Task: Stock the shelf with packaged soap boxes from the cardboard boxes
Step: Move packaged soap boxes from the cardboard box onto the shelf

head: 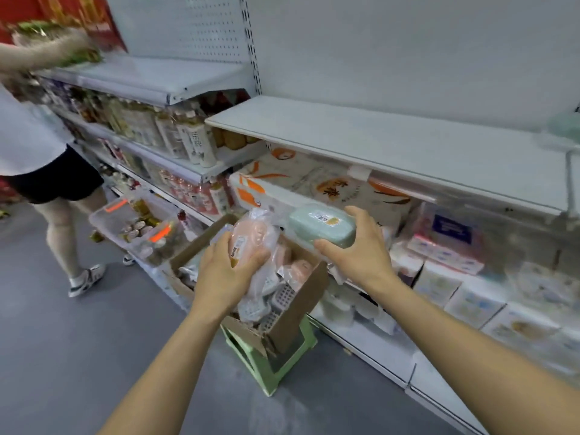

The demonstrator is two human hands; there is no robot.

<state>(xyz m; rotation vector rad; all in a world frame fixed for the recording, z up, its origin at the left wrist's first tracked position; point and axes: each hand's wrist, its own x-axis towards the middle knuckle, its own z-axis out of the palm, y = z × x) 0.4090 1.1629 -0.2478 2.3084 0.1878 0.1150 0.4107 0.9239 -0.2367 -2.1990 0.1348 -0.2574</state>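
left hand [226, 271] curls round a pink wrapped soap box [251, 238], just above the open cardboard box [295, 306]; right hand [361, 249] grips a green wrapped soap box [323, 226], raised toward the bare shelf [392, 142], probably its destination. carton sits on a green stool [270, 362], likely for easier reach. stickers on both packs too blurred to read.

At nine o'clock a person in a white shirt and black shorts [47, 171] stands beside a clear plastic bin with orange latches [138, 227]. At six o'clock sits a pale green plastic stool [270, 368]. Tall labelled bottles [191, 139] line a ten o'clock ledge.
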